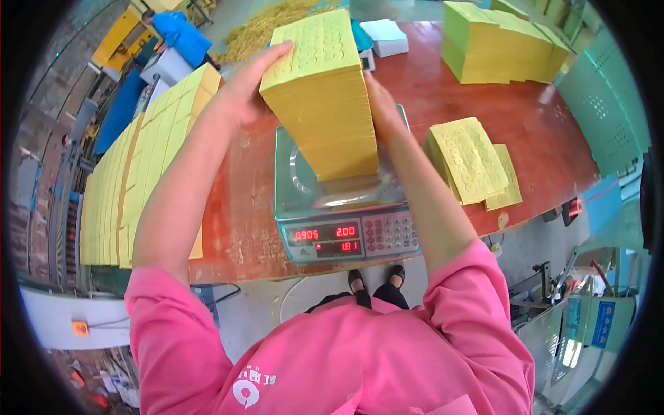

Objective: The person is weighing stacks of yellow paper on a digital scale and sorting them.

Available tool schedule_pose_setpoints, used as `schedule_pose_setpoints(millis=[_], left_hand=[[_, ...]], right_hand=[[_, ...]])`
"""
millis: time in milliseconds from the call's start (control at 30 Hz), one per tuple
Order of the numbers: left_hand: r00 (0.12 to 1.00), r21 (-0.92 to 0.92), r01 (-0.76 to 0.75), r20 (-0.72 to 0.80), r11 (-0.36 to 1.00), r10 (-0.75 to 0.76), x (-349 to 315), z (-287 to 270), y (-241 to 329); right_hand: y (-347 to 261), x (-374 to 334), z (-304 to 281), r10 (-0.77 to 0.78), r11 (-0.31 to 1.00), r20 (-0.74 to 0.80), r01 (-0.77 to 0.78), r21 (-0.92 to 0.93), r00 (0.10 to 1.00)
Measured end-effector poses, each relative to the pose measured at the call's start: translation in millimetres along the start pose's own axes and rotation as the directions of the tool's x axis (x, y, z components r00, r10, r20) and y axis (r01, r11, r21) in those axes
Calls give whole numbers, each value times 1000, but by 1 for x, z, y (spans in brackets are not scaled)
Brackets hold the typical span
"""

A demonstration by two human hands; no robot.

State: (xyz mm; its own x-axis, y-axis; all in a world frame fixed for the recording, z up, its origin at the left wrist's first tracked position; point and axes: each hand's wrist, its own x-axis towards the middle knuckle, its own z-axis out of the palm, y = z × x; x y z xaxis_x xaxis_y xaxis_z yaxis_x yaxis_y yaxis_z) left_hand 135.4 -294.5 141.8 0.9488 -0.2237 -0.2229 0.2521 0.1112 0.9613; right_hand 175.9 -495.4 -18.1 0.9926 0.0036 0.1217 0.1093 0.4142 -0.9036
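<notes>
Clasping yellow paper stack (pixel 325 117) between left hand (pixel 250 84) and right hand (pixel 382 107), over digital scale (pixel 346 238). Already gathered; not yet released.

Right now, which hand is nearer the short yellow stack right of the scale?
Right. The right hand is on the right side of the tall stack, left of the short yellow stack; the left hand is farther left, on the tall stack's opposite side.
</notes>
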Motion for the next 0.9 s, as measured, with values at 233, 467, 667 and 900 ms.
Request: schedule_pose_setpoints(millis=[233,467,667,900], left_hand=[[983,39,147,105,988,-150,-47,-15,-3],[927,111,315,176,942,-331,-78,-24,-2],[926,109,312,189,944,-328,-63,-40,-10],[946,24,275,172,961,-275,-86,-30,-20]], right_hand=[[15,-83,-10,-173,884,-5,153,-441,985],[-24,-213,6,-261,814,-119,152,-560,958],[3,-278,-10,496,861,-29,-487,150,868],[-11,-262,9,466,840,86,-471,269,881]])
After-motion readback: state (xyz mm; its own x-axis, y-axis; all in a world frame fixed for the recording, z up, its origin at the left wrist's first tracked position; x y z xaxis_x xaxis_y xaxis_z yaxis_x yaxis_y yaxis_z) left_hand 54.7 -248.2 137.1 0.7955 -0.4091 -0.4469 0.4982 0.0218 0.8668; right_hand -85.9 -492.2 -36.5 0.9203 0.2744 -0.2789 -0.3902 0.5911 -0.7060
